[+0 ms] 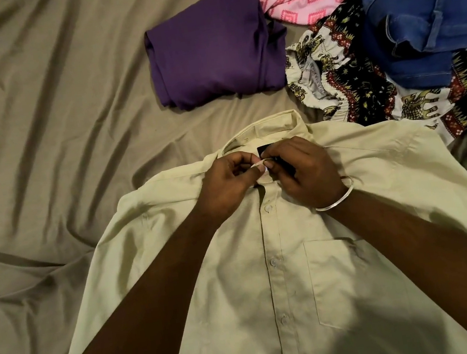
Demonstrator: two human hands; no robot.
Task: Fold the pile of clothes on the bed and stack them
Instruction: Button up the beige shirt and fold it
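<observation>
Looks like the top button is getting done up: the left hand [227, 182] pinches one side of the collar and the right hand [301, 172] pinches the other, on the cream shirt [271, 277] lying face up on the bed [39, 145]. I'd keep the placket straight before folding. The folded purple garment [207, 53] sits beyond, with the unfolded pile [386, 32] to its right.

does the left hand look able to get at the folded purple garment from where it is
Probably yes: the left hand pinches the cream shirt's collar, and only bare bed sheet lies before the folded purple garment.
</observation>
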